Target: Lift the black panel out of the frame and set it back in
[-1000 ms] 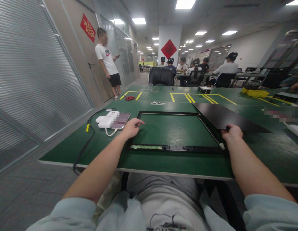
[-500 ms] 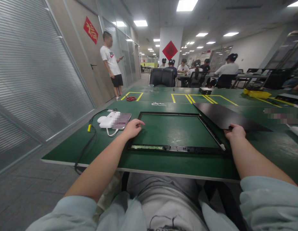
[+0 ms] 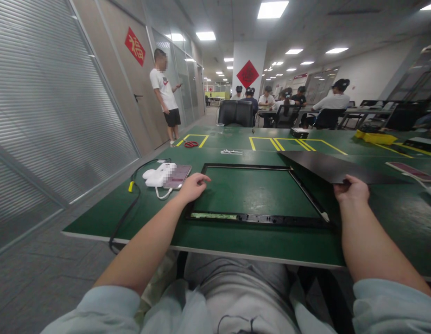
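A black rectangular frame lies flat on the green table, with a thin green strip along the left part of its near side. My left hand is at the frame's left side; its fingers are curled, and whether they grip the frame's edge cannot be made out. To the right of the frame, my right hand is closed on the near edge of a thin dark panel. The panel is tilted, and its far left corner is close to the frame's far right corner.
Left of the frame lie a phone, a white device and a black cable. Beyond it are red-handled scissors and small white items. A yellow tray sits far right. A person stands back left; others sit behind.
My right hand has moved to the right with the dark panel in it. My left hand stays at the frame's left side. The whole view has shifted slightly.
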A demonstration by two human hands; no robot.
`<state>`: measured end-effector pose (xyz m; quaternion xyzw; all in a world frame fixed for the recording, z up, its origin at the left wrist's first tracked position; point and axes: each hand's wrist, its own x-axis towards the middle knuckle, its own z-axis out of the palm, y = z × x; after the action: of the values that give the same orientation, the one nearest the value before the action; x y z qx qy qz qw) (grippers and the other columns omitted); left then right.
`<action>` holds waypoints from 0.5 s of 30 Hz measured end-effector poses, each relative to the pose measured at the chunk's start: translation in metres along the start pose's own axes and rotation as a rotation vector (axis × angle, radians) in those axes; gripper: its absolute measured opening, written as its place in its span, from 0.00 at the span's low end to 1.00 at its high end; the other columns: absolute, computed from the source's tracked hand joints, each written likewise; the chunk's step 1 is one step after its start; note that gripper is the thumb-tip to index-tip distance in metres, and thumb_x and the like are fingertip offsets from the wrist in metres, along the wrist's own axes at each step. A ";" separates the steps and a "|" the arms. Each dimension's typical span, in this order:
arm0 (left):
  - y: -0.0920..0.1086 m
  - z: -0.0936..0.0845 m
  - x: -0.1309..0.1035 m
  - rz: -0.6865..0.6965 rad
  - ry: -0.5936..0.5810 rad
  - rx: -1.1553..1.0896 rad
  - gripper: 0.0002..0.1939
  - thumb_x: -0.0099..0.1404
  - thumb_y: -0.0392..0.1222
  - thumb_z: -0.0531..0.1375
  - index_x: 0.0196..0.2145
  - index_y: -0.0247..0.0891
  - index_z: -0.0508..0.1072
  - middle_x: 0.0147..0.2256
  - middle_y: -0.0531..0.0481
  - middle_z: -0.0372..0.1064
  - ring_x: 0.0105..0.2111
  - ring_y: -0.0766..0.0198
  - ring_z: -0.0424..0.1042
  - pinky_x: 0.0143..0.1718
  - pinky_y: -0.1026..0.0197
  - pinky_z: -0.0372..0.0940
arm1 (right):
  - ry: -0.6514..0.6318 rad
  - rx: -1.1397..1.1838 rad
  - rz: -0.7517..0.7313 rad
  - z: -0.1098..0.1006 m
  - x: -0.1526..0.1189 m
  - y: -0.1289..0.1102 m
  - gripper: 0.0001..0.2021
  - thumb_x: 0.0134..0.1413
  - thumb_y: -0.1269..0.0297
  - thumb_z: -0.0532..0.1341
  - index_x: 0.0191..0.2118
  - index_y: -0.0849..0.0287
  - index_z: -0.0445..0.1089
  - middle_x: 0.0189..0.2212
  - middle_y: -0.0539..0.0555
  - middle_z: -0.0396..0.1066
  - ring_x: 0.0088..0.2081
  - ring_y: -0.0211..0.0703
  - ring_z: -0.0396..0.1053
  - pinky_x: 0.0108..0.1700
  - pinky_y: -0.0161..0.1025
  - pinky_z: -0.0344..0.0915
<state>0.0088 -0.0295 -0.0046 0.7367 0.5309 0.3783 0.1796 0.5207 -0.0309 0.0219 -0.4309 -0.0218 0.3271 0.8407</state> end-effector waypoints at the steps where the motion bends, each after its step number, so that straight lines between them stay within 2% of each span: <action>1: 0.000 0.000 0.000 -0.014 0.013 -0.024 0.16 0.54 0.33 0.59 0.38 0.38 0.83 0.35 0.47 0.74 0.34 0.58 0.73 0.43 0.54 0.70 | -0.017 0.036 -0.003 0.003 -0.005 -0.002 0.12 0.53 0.84 0.53 0.27 0.59 0.62 0.25 0.47 0.64 0.30 0.33 0.70 0.36 0.31 0.73; 5: 0.002 0.001 0.003 -0.125 0.093 -0.262 0.13 0.53 0.34 0.63 0.38 0.38 0.81 0.35 0.47 0.77 0.38 0.55 0.76 0.48 0.52 0.70 | -0.117 0.148 0.000 0.010 -0.025 -0.009 0.10 0.45 0.82 0.54 0.26 0.58 0.61 0.23 0.47 0.62 0.26 0.33 0.65 0.30 0.30 0.69; 9: 0.010 0.000 0.006 -0.319 0.177 -0.739 0.12 0.56 0.36 0.67 0.40 0.36 0.77 0.40 0.43 0.79 0.39 0.58 0.78 0.48 0.54 0.71 | -0.219 0.114 0.064 0.012 -0.041 -0.013 0.10 0.39 0.79 0.56 0.30 0.58 0.64 0.26 0.48 0.68 0.28 0.37 0.68 0.29 0.34 0.70; 12: 0.017 -0.007 0.006 -0.447 0.156 -1.072 0.11 0.65 0.41 0.64 0.44 0.34 0.75 0.41 0.39 0.79 0.42 0.59 0.80 0.47 0.58 0.72 | -0.290 0.073 0.139 0.013 -0.048 -0.012 0.11 0.37 0.77 0.57 0.31 0.58 0.66 0.27 0.50 0.71 0.28 0.40 0.69 0.33 0.39 0.72; 15: 0.020 -0.015 0.005 -0.504 0.088 -1.257 0.15 0.71 0.49 0.59 0.45 0.33 0.74 0.41 0.36 0.79 0.43 0.56 0.81 0.44 0.59 0.74 | -0.412 0.002 0.173 0.013 -0.052 -0.008 0.14 0.37 0.76 0.58 0.35 0.59 0.70 0.29 0.54 0.75 0.31 0.47 0.73 0.40 0.48 0.75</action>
<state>0.0110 -0.0342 0.0208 0.3300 0.3723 0.5912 0.6348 0.4798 -0.0544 0.0491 -0.3545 -0.1559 0.4790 0.7878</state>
